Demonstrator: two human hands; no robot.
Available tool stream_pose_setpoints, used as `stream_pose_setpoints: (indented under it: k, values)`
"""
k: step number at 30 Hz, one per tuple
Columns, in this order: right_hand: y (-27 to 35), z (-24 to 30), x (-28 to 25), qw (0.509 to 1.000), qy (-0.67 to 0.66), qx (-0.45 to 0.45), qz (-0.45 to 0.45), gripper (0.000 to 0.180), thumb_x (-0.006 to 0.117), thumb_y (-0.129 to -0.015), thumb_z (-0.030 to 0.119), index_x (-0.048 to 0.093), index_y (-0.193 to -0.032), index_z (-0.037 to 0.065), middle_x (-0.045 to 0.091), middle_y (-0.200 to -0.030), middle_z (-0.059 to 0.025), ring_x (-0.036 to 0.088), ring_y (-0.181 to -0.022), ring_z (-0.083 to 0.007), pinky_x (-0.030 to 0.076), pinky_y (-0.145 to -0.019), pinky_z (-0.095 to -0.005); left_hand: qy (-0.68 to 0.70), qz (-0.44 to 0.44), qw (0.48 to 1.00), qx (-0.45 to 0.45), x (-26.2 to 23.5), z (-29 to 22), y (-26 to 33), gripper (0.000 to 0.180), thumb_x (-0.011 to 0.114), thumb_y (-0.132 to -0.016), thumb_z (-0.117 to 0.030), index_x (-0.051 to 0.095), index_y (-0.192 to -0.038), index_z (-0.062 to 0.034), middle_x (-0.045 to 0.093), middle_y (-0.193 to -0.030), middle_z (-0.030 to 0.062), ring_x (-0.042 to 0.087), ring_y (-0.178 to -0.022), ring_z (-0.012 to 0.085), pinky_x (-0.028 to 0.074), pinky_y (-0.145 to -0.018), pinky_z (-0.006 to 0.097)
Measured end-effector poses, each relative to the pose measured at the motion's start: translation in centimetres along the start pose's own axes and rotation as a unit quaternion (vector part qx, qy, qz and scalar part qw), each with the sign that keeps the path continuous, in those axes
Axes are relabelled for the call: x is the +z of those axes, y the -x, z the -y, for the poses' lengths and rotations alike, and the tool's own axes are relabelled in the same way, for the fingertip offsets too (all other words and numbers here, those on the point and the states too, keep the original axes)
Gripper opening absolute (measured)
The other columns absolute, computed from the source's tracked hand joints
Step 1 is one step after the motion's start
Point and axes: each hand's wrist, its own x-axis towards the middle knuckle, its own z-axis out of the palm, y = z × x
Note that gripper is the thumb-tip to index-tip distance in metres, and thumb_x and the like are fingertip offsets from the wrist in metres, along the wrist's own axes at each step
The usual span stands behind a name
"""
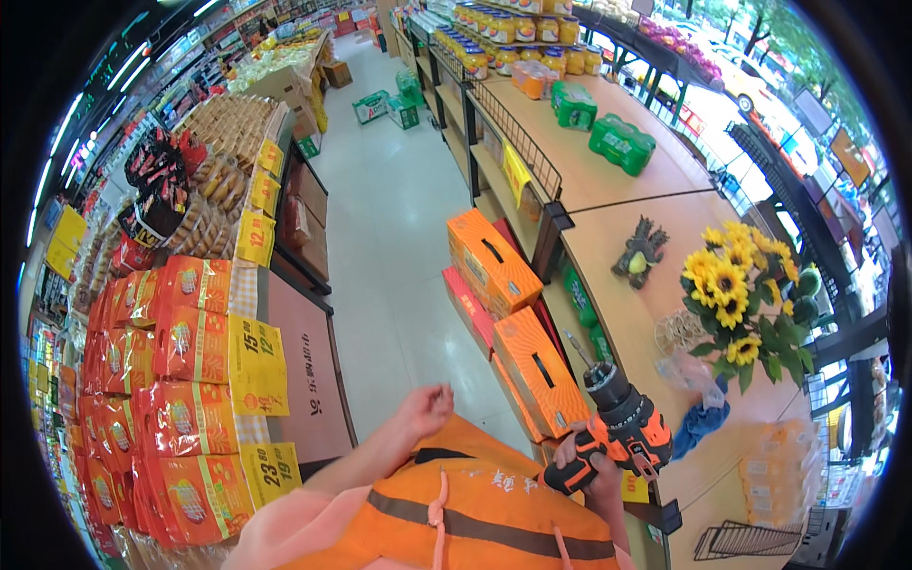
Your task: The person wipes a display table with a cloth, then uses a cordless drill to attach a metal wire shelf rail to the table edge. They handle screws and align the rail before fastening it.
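Observation:
My right hand [600, 475] is wrapped round the handle of an orange and black cordless drill [627, 423]. The drill's long thin bit [578, 347] points forward, away from me, beside the wooden shelf unit's edge. My left hand [427, 410] hangs over the aisle with its fingers curled together; anything inside them is hidden. Orange cartons with black handles [543, 369] stand just ahead of the drill, against the shelf unit. On the wooden shelf top [622, 214] to the right, a blue cloth [701, 429] lies close to the drill.
A bunch of sunflowers [731, 285], a small dark figure [641, 252] and green can packs [620, 144] sit on the shelf top. Black wire grids [746, 541] lie near me. Red snack bags [195, 413] fill the left display. Green boxes [385, 109] stand on the aisle floor [380, 237].

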Motion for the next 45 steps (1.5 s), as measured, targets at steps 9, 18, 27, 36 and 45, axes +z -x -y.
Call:
stream_pose_setpoints:
  k: [9,18,27,36,45]
  values:
    - [-15.3,-5.1,4.8,0.995,0.024,0.065,0.065,0.057,0.067,-0.077,0.027,0.049,-0.12,-0.004,0.057,-0.077,-0.0138,0.059,-0.07,-0.027,0.049,-0.068,-0.0371,-0.014,0.1,0.994,0.028,-3.9,-12.6,-1.0,0.012,0.045,-0.096,-0.006,0.05,-0.105,-0.0016,0.055,-0.082,0.0047,0.045,-0.061,0.0111,0.039,-0.052,0.022]
    - [-35.0,-10.3,13.0,0.99,-0.038,0.046,0.124,0.056,0.064,-0.08,0.032,0.049,-0.124,0.0,0.056,-0.076,-0.0105,0.059,-0.068,-0.0253,0.048,-0.07,-0.0384,-0.054,0.097,0.979,0.172,0.7,-34.0,2.7,0.019,0.05,-0.086,-0.002,0.053,-0.106,-0.0021,0.056,-0.083,0.0059,0.05,-0.069,0.0157,0.043,-0.058,0.026]
    - [-50.4,-10.3,13.8,0.996,-0.009,-0.064,0.061,0.055,0.061,-0.081,0.038,0.053,-0.121,0.002,0.052,-0.071,-0.0062,0.056,-0.061,-0.0205,0.049,-0.065,-0.0355,-0.095,0.097,0.979,0.155,11.3,-47.5,-5.2,0.014,0.052,-0.088,-0.009,0.055,-0.1,-0.0023,0.057,-0.081,0.0049,0.051,-0.067,0.0163,0.044,-0.06,0.026]
    - [-66.3,-7.9,11.2,0.988,-0.026,-0.149,0.038,0.053,0.061,-0.083,0.039,0.05,-0.121,0.004,0.05,-0.072,-0.0049,0.051,-0.059,-0.0184,0.047,-0.063,-0.0335,-0.246,0.059,0.947,0.198,29.3,-61.3,-11.0,0.013,0.05,-0.091,-0.01,0.051,-0.103,-0.0054,0.034,-0.061,-0.0034,0.03,-0.05,0.0085,0.026,-0.044,0.023]
    - [-78.3,-6.2,7.9,0.981,0.018,-0.189,-0.031,0.058,0.065,-0.08,0.04,0.049,-0.122,0.004,0.049,-0.07,-0.0055,0.052,-0.059,-0.0195,0.046,-0.062,-0.0336,-0.361,0.051,0.923,0.121,43.4,-68.3,-22.2,0.014,0.048,-0.092,-0.015,0.057,-0.098,-0.0058,0.031,-0.059,-0.0067,0.024,-0.048,0.0056,0.018,-0.042,0.022]
